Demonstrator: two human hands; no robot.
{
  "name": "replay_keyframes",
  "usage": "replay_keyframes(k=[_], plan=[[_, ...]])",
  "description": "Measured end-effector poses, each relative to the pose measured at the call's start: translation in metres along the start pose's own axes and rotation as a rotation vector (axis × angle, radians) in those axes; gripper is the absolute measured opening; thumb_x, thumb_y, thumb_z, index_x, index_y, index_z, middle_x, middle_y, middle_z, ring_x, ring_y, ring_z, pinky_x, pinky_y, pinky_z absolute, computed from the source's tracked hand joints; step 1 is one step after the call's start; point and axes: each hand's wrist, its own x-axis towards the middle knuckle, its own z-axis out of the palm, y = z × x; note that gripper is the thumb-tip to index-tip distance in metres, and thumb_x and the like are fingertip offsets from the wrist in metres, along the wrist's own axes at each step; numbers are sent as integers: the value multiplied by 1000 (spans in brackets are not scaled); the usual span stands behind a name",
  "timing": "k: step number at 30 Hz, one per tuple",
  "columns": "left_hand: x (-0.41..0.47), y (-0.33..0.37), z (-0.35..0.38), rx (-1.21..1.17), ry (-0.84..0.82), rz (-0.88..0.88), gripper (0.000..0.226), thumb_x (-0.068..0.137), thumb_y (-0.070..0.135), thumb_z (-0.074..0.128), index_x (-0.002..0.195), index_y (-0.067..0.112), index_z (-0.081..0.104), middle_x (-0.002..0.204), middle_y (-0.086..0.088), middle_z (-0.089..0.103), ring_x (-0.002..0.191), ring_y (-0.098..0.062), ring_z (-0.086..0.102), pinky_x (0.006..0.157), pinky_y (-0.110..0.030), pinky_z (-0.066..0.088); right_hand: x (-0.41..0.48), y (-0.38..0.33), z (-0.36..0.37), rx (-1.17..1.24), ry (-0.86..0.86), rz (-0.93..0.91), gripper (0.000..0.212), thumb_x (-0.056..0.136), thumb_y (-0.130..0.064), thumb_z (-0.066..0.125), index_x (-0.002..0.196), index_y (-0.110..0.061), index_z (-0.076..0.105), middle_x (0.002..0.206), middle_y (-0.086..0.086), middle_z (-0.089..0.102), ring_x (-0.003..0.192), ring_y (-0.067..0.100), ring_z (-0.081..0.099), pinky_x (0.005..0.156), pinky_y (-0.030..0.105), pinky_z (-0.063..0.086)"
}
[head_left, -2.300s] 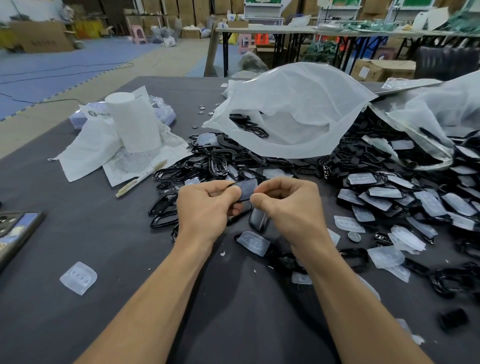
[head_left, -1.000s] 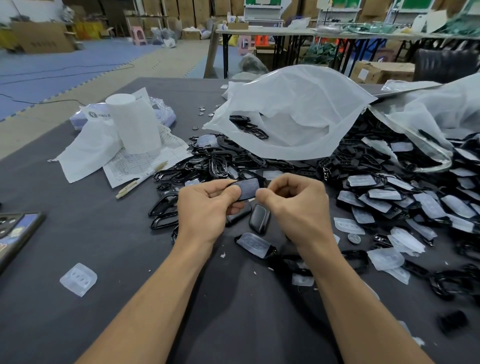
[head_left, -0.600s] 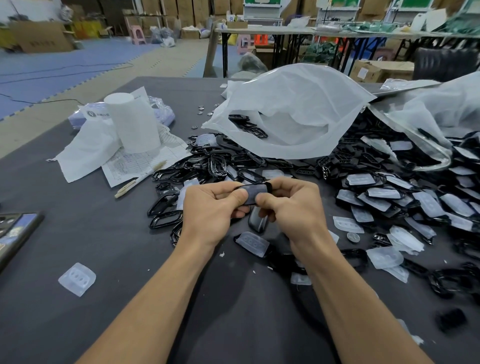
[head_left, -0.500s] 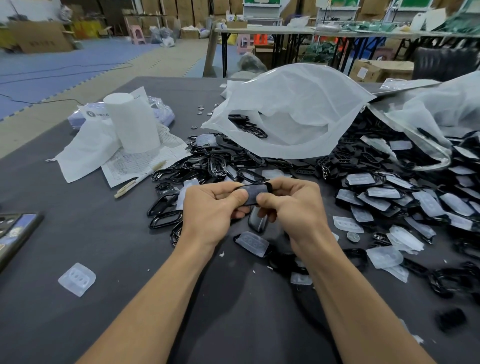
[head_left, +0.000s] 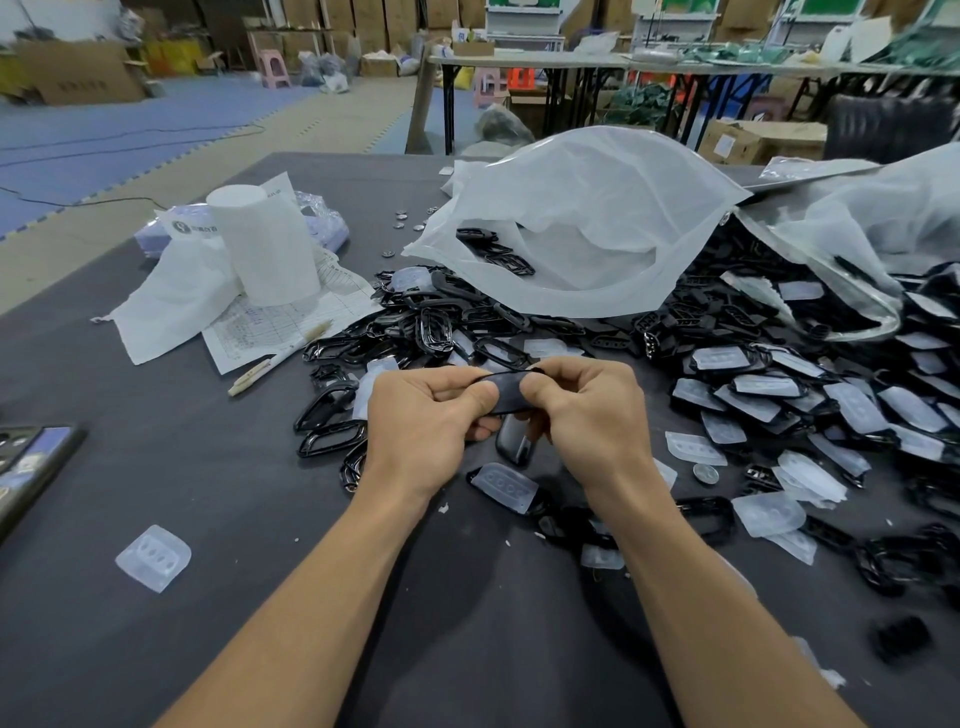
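My left hand (head_left: 415, 426) and my right hand (head_left: 587, 415) meet above the dark table (head_left: 156, 467) and together pinch one small black plastic shell piece (head_left: 506, 392) between thumbs and fingers. The piece is tilted nearly edge-on, and most of it is hidden by my fingers. Just below my hands a glossy black shell (head_left: 514, 441) lies on the table. Next to it is a translucent button pad (head_left: 506, 486) set in a black frame.
Heaps of black frames (head_left: 415, 327) and translucent pads (head_left: 779, 395) spread right and behind. Open white bags (head_left: 597, 218) lie beyond. A paper roll (head_left: 265, 244), printed sheet, pen (head_left: 280, 356) and phone (head_left: 26, 462) sit left. A loose pad (head_left: 153, 556) lies near left.
The black piece between my hands has turned from flat-facing to nearly edge-on, and my thumbs have closed in over it. My hands stay in the same spot.
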Motion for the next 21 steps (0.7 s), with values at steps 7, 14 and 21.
replay_keyframes(k=[7, 14, 21], plan=[[-2, -1, 3, 47, -24, 68, 41, 91, -1, 72, 80, 37, 84, 70, -6, 78, 54, -13, 67, 56, -22, 55, -1, 0, 2, -13, 19, 63, 12, 76, -27, 66, 71, -29, 76, 60, -3, 70, 56, 15, 61, 60, 37, 54], [0, -2, 3, 52, 72, -23, 32, 90, 0, 74, 75, 27, 84, 68, -9, 77, 56, -17, 70, 57, -26, 58, -4, -6, -9, -110, 32, -80, 37, 71, -14, 60, 96, -34, 80, 84, -21, 76, 81, -1, 70, 80, 19, 57], [-3, 8, 1, -61, 13, -104, 23, 92, 5, 72, 78, 18, 85, 71, -10, 77, 54, -13, 66, 53, -21, 53, -9, -9, -8, -412, -101, -333, 50, 72, -8, 80, 112, -38, 79, 107, -22, 71, 104, -5, 60, 87, 6, 43]])
